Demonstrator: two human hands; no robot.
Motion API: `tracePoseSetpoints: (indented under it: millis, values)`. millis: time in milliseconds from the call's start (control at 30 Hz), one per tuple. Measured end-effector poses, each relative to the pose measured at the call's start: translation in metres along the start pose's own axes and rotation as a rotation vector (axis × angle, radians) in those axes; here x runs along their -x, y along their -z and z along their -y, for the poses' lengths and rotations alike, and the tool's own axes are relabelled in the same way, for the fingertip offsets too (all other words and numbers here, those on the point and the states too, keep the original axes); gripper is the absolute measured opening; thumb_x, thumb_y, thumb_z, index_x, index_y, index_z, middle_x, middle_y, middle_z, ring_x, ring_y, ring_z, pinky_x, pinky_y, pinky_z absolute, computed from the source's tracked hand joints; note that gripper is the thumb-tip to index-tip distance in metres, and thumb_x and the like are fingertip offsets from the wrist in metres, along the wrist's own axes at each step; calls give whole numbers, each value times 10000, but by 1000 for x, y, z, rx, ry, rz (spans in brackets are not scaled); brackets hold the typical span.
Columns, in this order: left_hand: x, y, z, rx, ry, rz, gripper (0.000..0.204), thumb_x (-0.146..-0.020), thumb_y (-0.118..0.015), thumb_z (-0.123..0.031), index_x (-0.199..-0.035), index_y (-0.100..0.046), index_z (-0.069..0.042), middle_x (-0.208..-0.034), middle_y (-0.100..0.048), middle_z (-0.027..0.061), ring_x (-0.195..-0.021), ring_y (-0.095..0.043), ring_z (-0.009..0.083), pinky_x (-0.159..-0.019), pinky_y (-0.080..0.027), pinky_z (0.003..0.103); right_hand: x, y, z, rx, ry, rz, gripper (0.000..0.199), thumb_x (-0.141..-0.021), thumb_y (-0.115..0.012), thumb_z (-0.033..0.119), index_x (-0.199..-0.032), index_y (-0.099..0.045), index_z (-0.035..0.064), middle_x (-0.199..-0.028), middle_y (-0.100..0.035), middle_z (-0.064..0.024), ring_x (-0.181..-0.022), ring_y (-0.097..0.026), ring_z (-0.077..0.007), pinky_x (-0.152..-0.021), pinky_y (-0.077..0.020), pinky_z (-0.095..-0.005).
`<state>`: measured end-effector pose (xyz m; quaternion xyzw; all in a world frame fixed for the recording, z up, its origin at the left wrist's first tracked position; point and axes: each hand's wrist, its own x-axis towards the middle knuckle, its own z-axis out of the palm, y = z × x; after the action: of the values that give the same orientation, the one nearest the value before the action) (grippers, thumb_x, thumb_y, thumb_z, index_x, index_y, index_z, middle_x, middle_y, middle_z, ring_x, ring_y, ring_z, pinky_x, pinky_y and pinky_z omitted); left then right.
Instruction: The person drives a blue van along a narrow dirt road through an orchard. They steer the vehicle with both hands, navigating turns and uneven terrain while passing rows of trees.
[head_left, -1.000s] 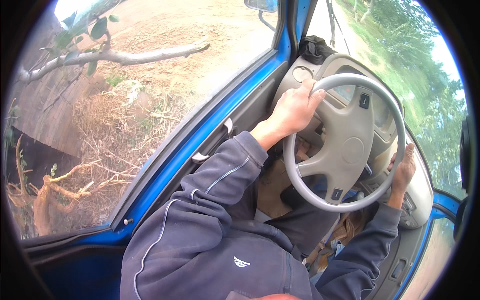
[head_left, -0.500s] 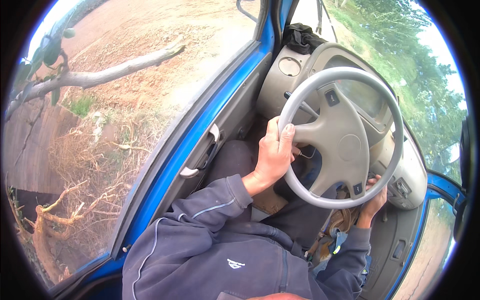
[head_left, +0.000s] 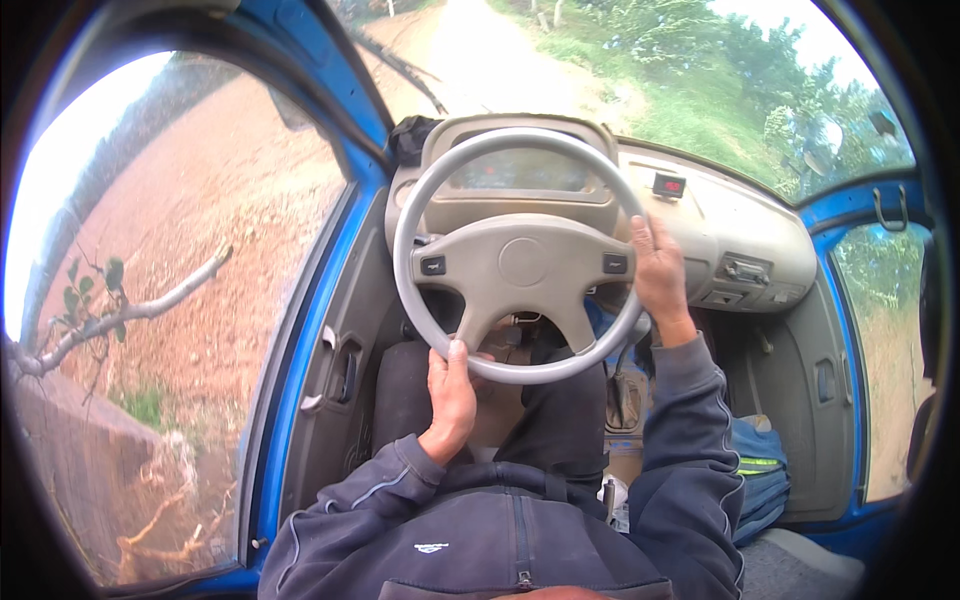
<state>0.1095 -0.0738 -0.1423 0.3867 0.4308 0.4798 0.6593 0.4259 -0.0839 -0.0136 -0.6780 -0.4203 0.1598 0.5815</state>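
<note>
A grey-beige steering wheel (head_left: pixel 522 262) sits in front of me, its two horn-button spokes roughly level. My left hand (head_left: pixel 452 398) is closed on the bottom left of the rim, with the thumb lying up over it and the other fingers partly hidden. On the right side of the rim my right hand (head_left: pixel 660 275) is closed too, its fingertips showing at the outer top. Behind the wheel stands the instrument cluster (head_left: pixel 520 170), partly covered by the rim.
A beige dashboard (head_left: pixel 700 235) carries a small device with a red display (head_left: pixel 668 186). The blue-framed left door (head_left: pixel 325 385) is beside me. Through the glass show a bare branch (head_left: pixel 165 308), brown soil and green trees (head_left: pixel 700 75). A blue cloth item (head_left: pixel 758 470) lies to my right.
The view has swung, so the dashboard now appears level. The wheel's spokes have come level with it. My left hand is now lower on the rim, and my right hand higher on the right side.
</note>
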Motion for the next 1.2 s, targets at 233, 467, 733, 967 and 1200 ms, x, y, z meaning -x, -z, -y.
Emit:
tracePoseSetpoints:
  millis: [233, 467, 733, 967, 1200]
  values:
    - [9, 7, -4, 97, -45, 17, 454, -1215, -453, -389, -1489, -459, -27, -1072, -717, 172, -866, -796, 284, -797, -671, 399, 76, 8, -34, -35, 52, -208, 412, -1186, -543, 319, -1409, -660, -7, -927, -676, -58, -797, -598, -146, -746, -531, -337]
    - [-4, -15, 5, 231, -145, -26, 501, -1186, -477, -490, -1363, -532, -25, -852, -634, 88, -669, -706, 249, -632, -607, 398, 107, 0, -91, -115, 76, -265, 421, -1198, -517, 317, -1475, -579, 6, -903, -657, -47, -608, -616, -124, -510, -527, -301]
    - [-48, -9, -30, 194, -146, -105, 461, -1163, -554, -513, -1273, -566, -66, -736, -481, 15, -533, -472, 136, -480, -439, 344, 109, 23, -80, -234, 19, 63, 351, -1180, -605, 284, -1339, -672, -21, -895, -749, -72, -720, -680, -113, -642, -539, -287]
    - [-63, 14, -48, 100, -137, 12, 408, -1145, -625, -483, -1162, -566, -80, -760, -474, 13, -549, -475, 128, -493, -442, 319, 121, 133, -185, -136, -344, -606, 341, -1135, -639, 323, -1144, -708, -11, -846, -753, -106, -582, -688, -160, -514, -534, -291]
    - [-76, -3, -63, 100, -128, 43, 373, -1151, -633, -433, -1201, -594, -66, -738, -466, 5, -525, -470, 129, -477, -444, 325, 128, 137, -220, 47, -558, -245, 463, -1079, -721, 392, -1302, -724, -14, -1113, -771, -111, -681, -719, -146, -557, -550, -293]
